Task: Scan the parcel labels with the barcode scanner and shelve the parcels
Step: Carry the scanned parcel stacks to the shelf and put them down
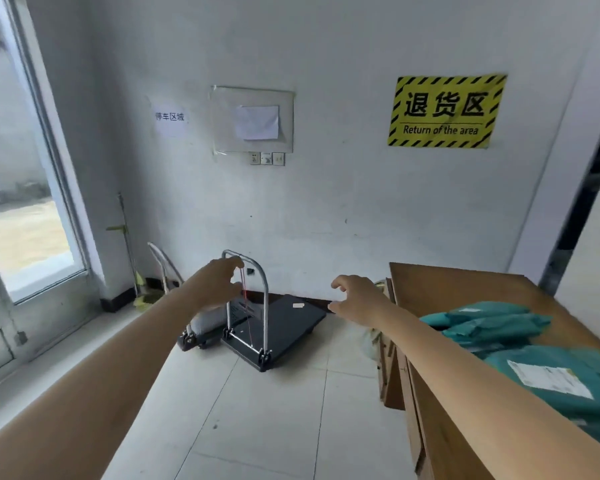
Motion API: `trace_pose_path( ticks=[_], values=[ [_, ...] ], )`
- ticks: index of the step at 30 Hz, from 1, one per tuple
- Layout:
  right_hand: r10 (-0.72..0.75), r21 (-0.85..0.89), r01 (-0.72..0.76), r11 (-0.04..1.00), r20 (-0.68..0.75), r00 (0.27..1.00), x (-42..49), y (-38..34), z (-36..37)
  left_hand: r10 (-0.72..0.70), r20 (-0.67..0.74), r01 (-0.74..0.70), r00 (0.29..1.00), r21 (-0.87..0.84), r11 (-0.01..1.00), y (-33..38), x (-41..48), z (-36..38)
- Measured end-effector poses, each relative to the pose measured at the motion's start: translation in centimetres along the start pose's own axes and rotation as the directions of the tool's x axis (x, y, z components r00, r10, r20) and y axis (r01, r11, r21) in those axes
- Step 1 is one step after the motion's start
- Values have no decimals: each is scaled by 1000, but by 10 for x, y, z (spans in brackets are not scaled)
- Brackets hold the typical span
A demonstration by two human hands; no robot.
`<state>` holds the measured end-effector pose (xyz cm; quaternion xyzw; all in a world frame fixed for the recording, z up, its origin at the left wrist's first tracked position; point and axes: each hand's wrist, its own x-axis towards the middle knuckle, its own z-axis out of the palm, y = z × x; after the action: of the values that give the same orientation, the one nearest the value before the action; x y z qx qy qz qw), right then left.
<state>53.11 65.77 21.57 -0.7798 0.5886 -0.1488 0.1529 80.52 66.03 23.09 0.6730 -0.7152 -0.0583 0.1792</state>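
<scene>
Reaching forward side by side, both bare arms stretch out above the floor (pixel 257 410). The left hand (pixel 219 285) hangs in front of the handle of a black platform trolley (pixel 284 327), its fingers (pixel 235 264) loosely curled and gripping nothing; whether they brush the handle I cannot tell. The right hand (pixel 357 299), just right of the trolley, is palm down with fingers loosely bent and spread, also holding nothing.

The trolley stands on pale floor tiles against a white wall (pixel 343 202). Right of the trolley is a brown wooden worktop (pixel 465 289) carrying the parcels (pixel 492 323), teal plastic mailers lying in a heap; the nearest bears a white label (pixel 548 379), its print too blurred to read. Left of the trolley is a large window (pixel 25 202).

Above and right of the trolley a yellow sign (pixel 445 110) with black hazard stripes reads "退货区" and "Return of the area". Above and left, a paper sheet (pixel 169 116) reads "停车区域". Straight above are a taped panel (pixel 253 121) and wall sockets (pixel 266 158).
</scene>
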Motion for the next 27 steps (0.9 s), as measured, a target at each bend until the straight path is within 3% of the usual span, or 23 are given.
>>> trace_pose_path(
  ticks=[5, 10, 13, 17, 22, 25, 27],
  values=[
    [264, 16, -263, 965, -62, 963, 42, 31, 10, 242, 128, -238, 962, -43, 970, 8, 122, 34],
    [508, 83, -501, 861, -142, 850, 63, 58, 3, 466, 208, -450, 860, -119, 885, 51, 208, 71],
    [598, 40, -601, 798, -173, 782, 70, 86, -1, 560, 237, -527, 794, -194, 828, 91, 251, 103],
    [717, 60, -727, 684, -238, 655, 82, 139, -14, 651, 275, -576, 708, -310, 756, 148, 297, 163],
    [860, 289, -814, 504, -253, 443, 110, 226, -22, 741, 399, -702, 540, -272, 658, 210, 346, 239],
    [919, 433, -811, 394, -189, 346, 128, 262, -17, 766, 463, -781, 447, -216, 586, 239, 384, 267],
    [947, 482, -816, 320, -143, 287, 138, 282, -8, 770, 471, -776, 431, -241, 582, 259, 406, 285]
  ],
)
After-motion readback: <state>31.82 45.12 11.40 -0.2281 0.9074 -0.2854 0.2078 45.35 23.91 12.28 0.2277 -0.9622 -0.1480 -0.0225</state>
